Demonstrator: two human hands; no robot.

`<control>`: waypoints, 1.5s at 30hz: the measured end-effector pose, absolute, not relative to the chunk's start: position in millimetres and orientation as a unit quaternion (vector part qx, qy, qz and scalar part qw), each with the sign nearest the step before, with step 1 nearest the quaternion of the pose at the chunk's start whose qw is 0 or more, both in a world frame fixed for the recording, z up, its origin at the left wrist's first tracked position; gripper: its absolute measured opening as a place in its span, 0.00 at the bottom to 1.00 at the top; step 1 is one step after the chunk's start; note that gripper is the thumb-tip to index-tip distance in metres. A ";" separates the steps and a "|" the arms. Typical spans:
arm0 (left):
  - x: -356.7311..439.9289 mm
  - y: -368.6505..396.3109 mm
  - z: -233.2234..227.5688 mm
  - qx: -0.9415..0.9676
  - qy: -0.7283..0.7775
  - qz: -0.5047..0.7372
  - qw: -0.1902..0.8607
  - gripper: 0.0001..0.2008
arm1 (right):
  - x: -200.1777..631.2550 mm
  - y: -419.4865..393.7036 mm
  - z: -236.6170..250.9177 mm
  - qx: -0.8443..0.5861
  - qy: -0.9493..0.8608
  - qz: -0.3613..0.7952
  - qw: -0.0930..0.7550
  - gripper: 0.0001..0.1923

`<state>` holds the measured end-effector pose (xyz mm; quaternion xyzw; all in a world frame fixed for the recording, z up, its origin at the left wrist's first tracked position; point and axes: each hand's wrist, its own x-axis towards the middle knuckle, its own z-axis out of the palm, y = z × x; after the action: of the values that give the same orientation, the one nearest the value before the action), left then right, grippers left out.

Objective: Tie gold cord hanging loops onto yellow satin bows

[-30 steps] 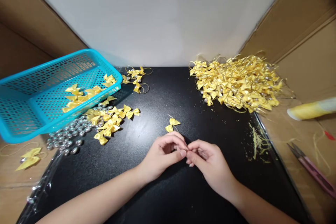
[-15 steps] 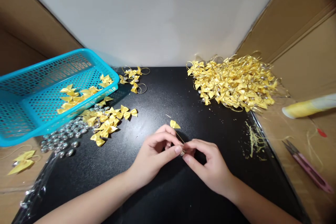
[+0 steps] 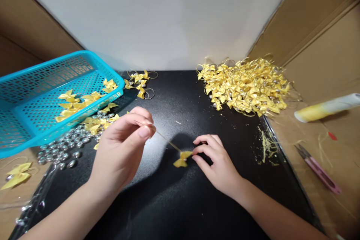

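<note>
Left hand (image 3: 120,146) raised, fingertips pinched; right hand (image 3: 216,163) low, pinching.

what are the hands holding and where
Left hand pinches the gold thread at its free end; right hand pinches the yellow bow by its knot end.
</note>
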<state>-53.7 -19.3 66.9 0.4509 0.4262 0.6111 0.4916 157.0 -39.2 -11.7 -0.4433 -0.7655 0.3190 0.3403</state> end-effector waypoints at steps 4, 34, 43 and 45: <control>-55.3 -17.6 67.2 0.460 0.451 0.602 0.472 0.07 | 157.3 -39.3 -12.3 -0.443 -0.769 0.321 0.331 0.06; -24.1 -49.8 22.5 0.831 0.277 0.443 0.189 0.06 | 154.1 -44.5 -2.0 -0.276 -0.753 0.320 0.505 0.03; -26.3 -50.3 12.9 0.779 0.335 0.454 0.274 0.06 | 158.7 -46.5 1.4 -0.285 -0.763 0.307 0.492 0.07; -31.9 -41.7 8.8 0.776 0.350 0.443 0.281 0.11 | 161.3 -45.7 3.5 -0.297 -0.746 0.336 0.491 0.08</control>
<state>-31.9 -41.7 8.8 0.7760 0.3498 0.4433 0.2808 161.3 -45.7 3.5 -0.2971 -0.7465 0.3361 0.4914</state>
